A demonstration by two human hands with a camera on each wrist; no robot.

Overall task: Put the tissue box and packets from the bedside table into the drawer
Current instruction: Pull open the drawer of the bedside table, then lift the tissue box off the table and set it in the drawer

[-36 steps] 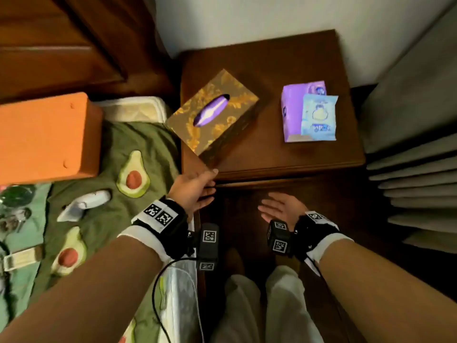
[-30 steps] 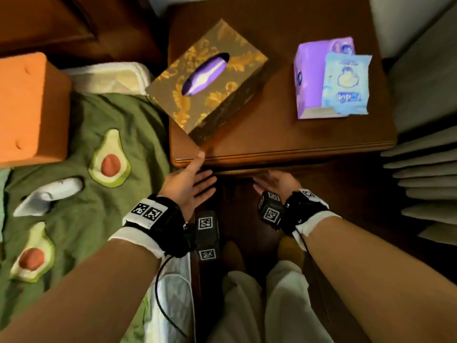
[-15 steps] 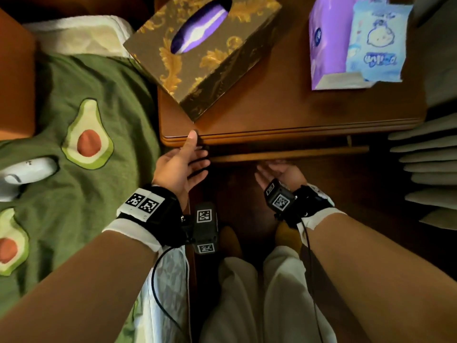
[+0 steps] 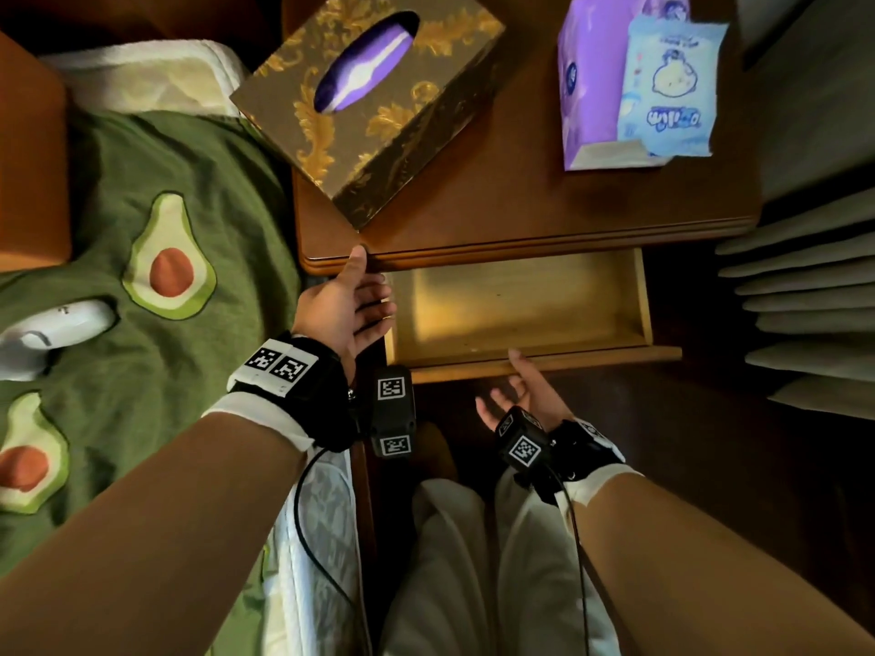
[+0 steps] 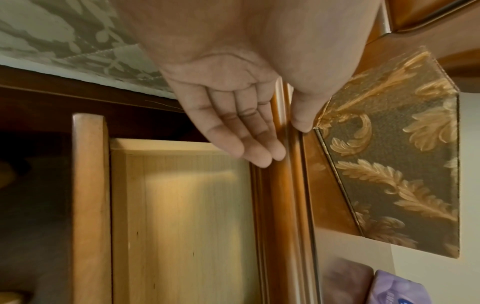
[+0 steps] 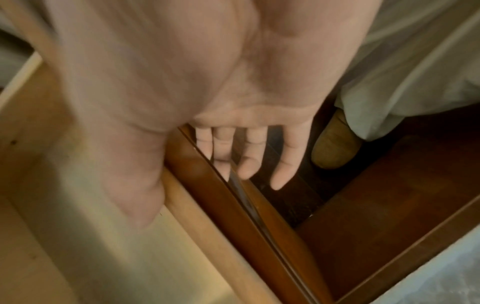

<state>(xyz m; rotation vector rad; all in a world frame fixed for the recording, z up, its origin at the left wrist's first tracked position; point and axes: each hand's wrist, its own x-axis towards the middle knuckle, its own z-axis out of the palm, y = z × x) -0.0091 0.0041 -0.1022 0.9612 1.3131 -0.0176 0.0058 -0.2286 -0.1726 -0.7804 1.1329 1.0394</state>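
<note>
A brown tissue box with gold leaves (image 4: 369,101) (image 5: 389,164) stands at the front left of the wooden bedside table (image 4: 521,205). At the table's back right lies a purple packet (image 4: 587,87) with a light blue packet (image 4: 670,87) on top. The drawer (image 4: 516,305) (image 5: 194,205) is pulled out and holds nothing. My left hand (image 4: 374,281) (image 5: 283,144) touches the table's front left edge, thumb on top and straight fingers below. My right hand (image 4: 502,381) (image 6: 194,197) is at the drawer front (image 4: 592,359), palm up. Its thumb lies over the rim and its fingers are spread and straight outside.
A bed with a green avocado blanket (image 4: 142,205) runs along the left, with an orange box (image 4: 28,158) and a white object (image 4: 52,329) on it. Grey curtain folds (image 4: 805,300) hang to the right. My legs in white trousers (image 4: 473,561) stand below the drawer.
The drawer has slid out from shut, with my right hand moving back at its front. My left hand has stayed on the table edge. The head view has come closer.
</note>
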